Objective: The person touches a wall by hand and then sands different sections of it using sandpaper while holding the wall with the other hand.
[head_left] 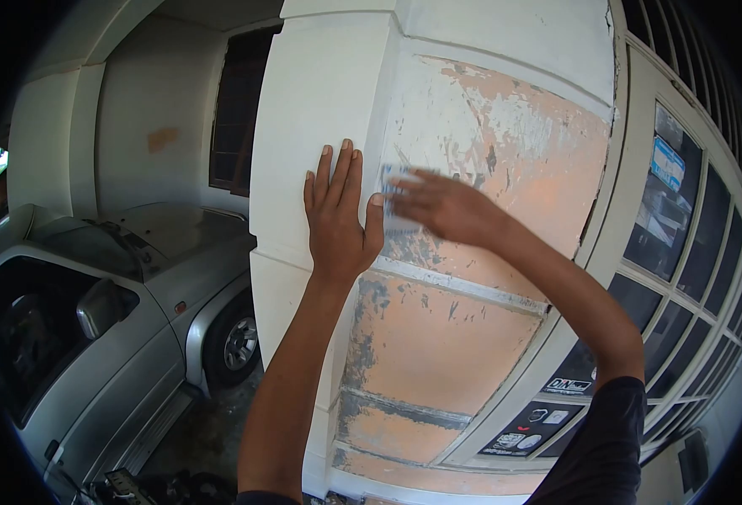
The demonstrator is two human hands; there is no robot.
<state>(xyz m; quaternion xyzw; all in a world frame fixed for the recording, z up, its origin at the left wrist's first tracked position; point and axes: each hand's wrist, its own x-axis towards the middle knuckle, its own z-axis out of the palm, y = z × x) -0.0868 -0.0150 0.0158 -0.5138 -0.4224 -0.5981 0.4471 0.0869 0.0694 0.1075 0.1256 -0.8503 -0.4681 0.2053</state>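
My left hand [337, 215] lies flat on the white pillar [320, 101], fingers together and pointing up, at the pillar's corner edge. My right hand [442, 206] is blurred with motion and presses a small pale sheet [392, 198], likely sandpaper, against the pillar's peeling face [505, 151]. That face shows orange-pink undercoat with grey and white paint patches. The right hand's fingertips almost touch my left thumb.
A silver pickup truck [118, 320] is parked at the left under the carport, with its front wheel [238, 341] near the pillar base. A window with a white grille [682, 244] and stickers stands to the right. Dark objects lie on the floor at the bottom left.
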